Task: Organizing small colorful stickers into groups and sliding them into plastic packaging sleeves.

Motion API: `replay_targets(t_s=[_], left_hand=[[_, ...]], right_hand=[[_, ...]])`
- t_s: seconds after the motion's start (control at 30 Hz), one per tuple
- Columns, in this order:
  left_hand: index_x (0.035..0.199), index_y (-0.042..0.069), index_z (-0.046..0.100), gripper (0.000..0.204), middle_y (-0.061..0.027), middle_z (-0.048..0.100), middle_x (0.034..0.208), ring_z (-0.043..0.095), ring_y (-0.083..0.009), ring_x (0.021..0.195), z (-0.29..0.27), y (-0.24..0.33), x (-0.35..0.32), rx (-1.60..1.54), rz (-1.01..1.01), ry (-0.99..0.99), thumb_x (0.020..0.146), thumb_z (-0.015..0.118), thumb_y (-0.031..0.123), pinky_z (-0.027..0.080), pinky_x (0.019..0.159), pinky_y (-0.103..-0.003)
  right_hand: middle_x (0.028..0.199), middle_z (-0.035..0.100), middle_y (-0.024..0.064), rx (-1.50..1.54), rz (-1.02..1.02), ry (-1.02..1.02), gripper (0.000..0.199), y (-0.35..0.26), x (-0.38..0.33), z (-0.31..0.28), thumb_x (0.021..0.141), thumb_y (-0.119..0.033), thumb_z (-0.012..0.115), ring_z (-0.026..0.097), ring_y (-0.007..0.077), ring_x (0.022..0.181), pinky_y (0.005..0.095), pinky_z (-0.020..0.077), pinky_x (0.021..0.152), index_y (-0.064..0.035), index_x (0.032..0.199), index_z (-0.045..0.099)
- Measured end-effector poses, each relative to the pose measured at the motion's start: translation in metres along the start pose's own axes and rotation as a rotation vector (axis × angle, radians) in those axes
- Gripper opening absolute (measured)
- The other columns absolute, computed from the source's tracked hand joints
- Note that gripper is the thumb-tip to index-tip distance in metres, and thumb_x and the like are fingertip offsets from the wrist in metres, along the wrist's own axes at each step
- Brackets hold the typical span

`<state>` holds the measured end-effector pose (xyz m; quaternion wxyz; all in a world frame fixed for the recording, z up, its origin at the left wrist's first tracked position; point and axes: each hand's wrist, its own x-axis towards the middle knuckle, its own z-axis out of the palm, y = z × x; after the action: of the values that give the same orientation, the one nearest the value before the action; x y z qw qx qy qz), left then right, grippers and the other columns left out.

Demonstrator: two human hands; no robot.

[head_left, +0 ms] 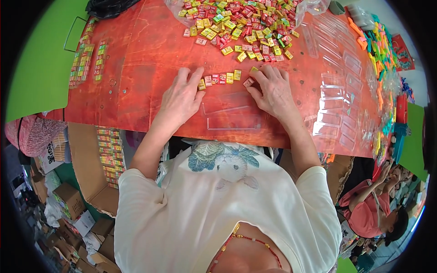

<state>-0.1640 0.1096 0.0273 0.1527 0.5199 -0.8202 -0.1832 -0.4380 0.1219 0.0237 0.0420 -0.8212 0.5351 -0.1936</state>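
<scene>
A short row of small candy-like boxes [222, 78], yellow, pink and red, lies across the red table between my hands. At its left end, my left hand [180, 95] has thumb and forefinger around a small yellow box [201, 84]. My right hand [274, 93] pinches a small pink box [248, 82] just right of the row. Another yellow box [253, 69] shows by my right fingertips, partly hidden. Nearer to me lie a clear plastic tray [234, 128] and another clear piece [223, 109] behind it.
A large heap of small boxes [246, 27] covers the table's far middle. Clear trays [328, 104] are spread at the right, beside colourful plastic items [382, 50]. Filled strips [82, 63] lie far left. Below the table edge stands a cardboard box [86, 168]. A person [368, 204] sits at lower right.
</scene>
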Motion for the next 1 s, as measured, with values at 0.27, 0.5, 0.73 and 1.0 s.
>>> replay_targets(t_s=[0.27, 0.5, 0.73, 1.0], left_hand=[[0.13, 0.005, 0.055, 0.045, -0.0185, 0.053, 0.107, 0.066, -0.0376, 0.099, 0.001, -0.002, 0.013, 0.095, -0.033, -0.109, 0.088, 0.07, 0.013, 0.059, 0.074, -0.048], [0.141, 0.009, 0.051, 0.053, -0.0175, 0.052, 0.11, 0.066, -0.0376, 0.096, 0.0, 0.01, 0.009, 0.004, 0.008, -0.017, 0.091, 0.068, 0.018, 0.059, 0.075, -0.049], [0.124, 0.006, 0.061, 0.037, -0.0166, 0.054, 0.106, 0.067, -0.0348, 0.093, 0.02, 0.012, 0.018, 0.126, 0.094, 0.008, 0.09, 0.068, 0.018, 0.059, 0.072, -0.046], [0.115, 0.005, 0.061, 0.03, -0.0153, 0.054, 0.101, 0.067, -0.0338, 0.089, 0.003, 0.029, -0.002, 0.039, 0.109, 0.042, 0.088, 0.07, 0.015, 0.059, 0.069, -0.045]], right_hand=[[0.107, 0.061, 0.0099, -0.04, 0.025, -0.077, 0.035, 0.001, 0.009, 0.003, 0.084, -0.017, 0.072, 0.06, 0.0283, 0.105, 0.0444, 0.0425, 0.093, -0.0101, 0.118, 0.066], [0.101, 0.06, 0.0099, 0.026, -0.034, -0.07, 0.034, -0.005, 0.018, 0.007, 0.083, -0.019, 0.074, 0.062, 0.0272, 0.098, 0.0418, 0.044, 0.084, -0.0092, 0.115, 0.065], [0.095, 0.061, 0.0102, 0.029, -0.063, -0.055, 0.027, -0.01, 0.021, 0.027, 0.086, -0.022, 0.072, 0.066, 0.029, 0.089, 0.0413, 0.0443, 0.081, -0.0122, 0.111, 0.067], [0.096, 0.061, 0.0092, 0.043, -0.057, -0.016, 0.027, -0.029, 0.006, 0.001, 0.088, -0.017, 0.072, 0.063, 0.0286, 0.091, 0.0411, 0.0456, 0.079, -0.0104, 0.114, 0.067]])
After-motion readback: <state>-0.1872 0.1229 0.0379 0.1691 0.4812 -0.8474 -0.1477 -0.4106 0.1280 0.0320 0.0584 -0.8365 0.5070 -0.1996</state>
